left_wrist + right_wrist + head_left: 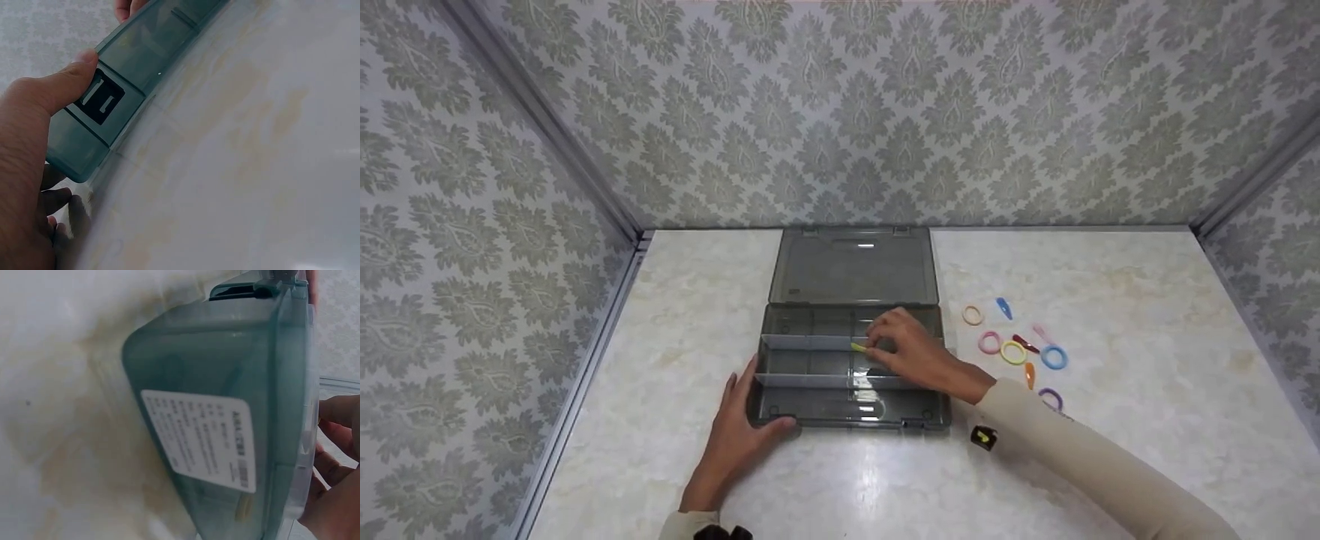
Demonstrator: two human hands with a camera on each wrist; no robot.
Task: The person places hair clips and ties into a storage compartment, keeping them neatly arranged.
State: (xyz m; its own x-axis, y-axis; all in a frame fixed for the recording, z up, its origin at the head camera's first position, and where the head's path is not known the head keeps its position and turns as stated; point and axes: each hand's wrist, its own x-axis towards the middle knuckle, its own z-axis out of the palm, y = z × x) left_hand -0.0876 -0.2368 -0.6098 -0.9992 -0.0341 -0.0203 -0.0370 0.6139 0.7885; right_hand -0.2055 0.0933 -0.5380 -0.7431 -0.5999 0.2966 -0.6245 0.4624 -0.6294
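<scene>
A dark translucent compartment box (802,409) lies on the table with its lid (855,274) folded back, away from me. My left hand (739,431) grips the box's near left corner. In the left wrist view, the thumb (81,70) rests on the front wall beside a latch slot and the other fingers go round the side. Above the middle compartments, my right hand (915,356) pinches a small yellow-green hair clip (858,347) between thumb and fingers. From the right wrist, the box's side wall with a white printed label (202,439) shows; the clip is hidden there.
Right of the box lie several hair ties, such as a pink hair tie (989,343) and a blue hair tie (1054,357). Among them are hair clips, including a blue clip (1004,307) and an orange clip (1030,376). Patterned walls enclose the table.
</scene>
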